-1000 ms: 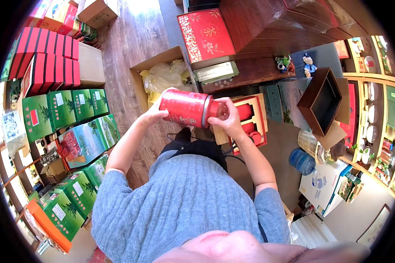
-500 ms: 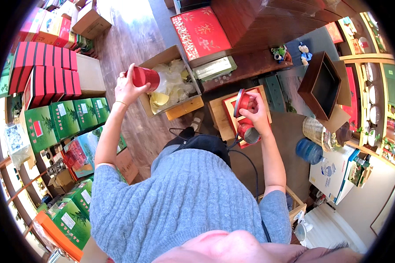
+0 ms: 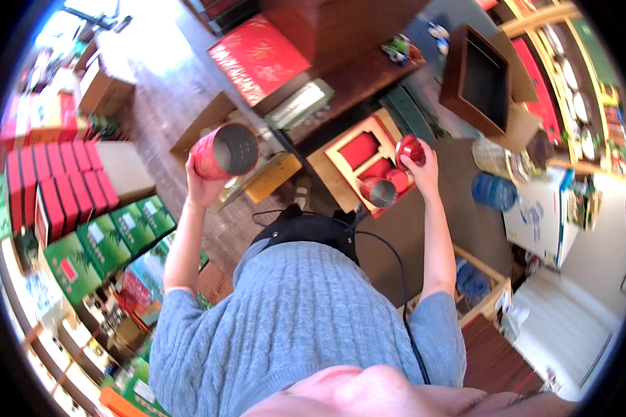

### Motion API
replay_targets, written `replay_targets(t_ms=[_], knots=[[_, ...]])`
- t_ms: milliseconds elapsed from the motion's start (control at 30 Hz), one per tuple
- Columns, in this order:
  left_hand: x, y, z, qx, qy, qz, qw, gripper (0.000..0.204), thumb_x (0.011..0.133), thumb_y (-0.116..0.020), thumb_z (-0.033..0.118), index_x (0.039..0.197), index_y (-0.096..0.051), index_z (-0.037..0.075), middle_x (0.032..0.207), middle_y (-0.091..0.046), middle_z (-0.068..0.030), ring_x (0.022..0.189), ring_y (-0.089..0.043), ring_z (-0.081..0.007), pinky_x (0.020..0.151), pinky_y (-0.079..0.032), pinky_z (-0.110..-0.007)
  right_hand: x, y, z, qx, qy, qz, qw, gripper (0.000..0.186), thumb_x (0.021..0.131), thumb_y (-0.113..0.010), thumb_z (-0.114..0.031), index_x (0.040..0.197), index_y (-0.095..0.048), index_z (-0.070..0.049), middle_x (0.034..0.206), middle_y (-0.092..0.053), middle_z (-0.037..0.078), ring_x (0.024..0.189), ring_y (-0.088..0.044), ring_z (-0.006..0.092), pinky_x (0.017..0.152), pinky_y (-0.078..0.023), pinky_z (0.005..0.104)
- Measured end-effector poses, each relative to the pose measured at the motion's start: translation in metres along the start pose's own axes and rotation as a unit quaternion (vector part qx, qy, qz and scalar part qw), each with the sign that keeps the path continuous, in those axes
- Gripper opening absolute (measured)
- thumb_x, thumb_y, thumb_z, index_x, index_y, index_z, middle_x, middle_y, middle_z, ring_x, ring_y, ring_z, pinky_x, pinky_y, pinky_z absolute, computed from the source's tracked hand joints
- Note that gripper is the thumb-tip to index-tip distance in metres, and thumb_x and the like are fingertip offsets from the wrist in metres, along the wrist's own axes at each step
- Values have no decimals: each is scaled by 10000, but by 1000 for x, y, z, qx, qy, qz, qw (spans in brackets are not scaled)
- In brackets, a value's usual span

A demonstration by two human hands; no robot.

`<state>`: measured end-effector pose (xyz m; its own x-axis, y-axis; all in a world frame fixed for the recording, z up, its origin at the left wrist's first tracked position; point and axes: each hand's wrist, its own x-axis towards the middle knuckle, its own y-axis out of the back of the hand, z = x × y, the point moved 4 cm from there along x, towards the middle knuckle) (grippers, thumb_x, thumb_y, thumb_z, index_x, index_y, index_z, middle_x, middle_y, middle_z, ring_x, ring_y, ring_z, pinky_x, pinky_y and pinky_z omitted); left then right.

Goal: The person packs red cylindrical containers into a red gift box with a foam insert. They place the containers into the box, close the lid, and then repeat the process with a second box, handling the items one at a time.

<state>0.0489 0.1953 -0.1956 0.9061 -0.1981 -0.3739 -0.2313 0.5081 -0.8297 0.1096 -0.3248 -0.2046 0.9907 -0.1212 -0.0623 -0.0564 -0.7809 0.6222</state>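
My left hand (image 3: 203, 187) is wrapped round a red canister (image 3: 205, 158). It is tilted so that its open mouth and grey metal inside face me; no contents show clearly. In my right hand (image 3: 426, 172) is a small red round lid (image 3: 412, 147), gripped by its edge. Below that hand lies an open gift box (image 3: 336, 149) with a cream frame and red compartments. A small tin (image 3: 379, 192) with a shiny metal inside stands uncovered at its near end. The gift box rests on a light wooden board (image 3: 320, 170).
Partly hidden behind the canister is a cardboard carton (image 3: 196, 132), beside a yellow box (image 3: 273, 179). Red boxes (image 3: 69, 194) and green boxes (image 3: 108, 240) are stacked at left. A dark wooden tray (image 3: 459, 90) and a blue water bottle (image 3: 494, 192) are at right. A black cable (image 3: 389, 247) crosses my right side.
The canister has turned its open mouth up toward me and come lower and nearer. The lid has tipped over in my right hand, moving slightly right. The whole view has rotated.
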Motion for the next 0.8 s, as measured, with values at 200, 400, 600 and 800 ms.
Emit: replay_targets(t_ms=[200,400,600,800], knots=[[42,-38,-139,-106,155,15,982,579,897,-370,557,1358,-395,208,1388,-415,-62,1239,-426,-295,897,-429,-516,-6,-4,108,-344,-94,-71,932,685,632,-764,-305,1249,-498,-174,1141,-467,148,1080,-507,325,861,-489,422],[85,-24,-214,-146,286,-22,947,622,849,-360,638,1304,-443,223,1361,-427,-49,1210,-411,-266,905,-383,-447,-23,-47,180,-392,-134,-177,893,784,665,-773,-292,1346,-397,-194,1288,-398,159,1168,-451,326,908,-468,445],[115,1,-254,-119,348,81,926,577,820,-435,657,1206,-502,234,1233,-520,-33,1072,-478,-238,778,-414,-408,-15,-46,184,-380,-96,-168,904,591,825,-614,-386,1337,-436,-151,1313,-420,134,1224,-417,329,944,-433,447],[127,8,-291,-50,394,60,916,558,822,-463,640,1187,-525,222,1202,-561,-19,1083,-495,-215,814,-413,-417,-19,-74,46,179,-93,-287,936,525,938,-472,-427,1307,-461,-54,1219,-559,190,1128,-539,258,970,-394,332]])
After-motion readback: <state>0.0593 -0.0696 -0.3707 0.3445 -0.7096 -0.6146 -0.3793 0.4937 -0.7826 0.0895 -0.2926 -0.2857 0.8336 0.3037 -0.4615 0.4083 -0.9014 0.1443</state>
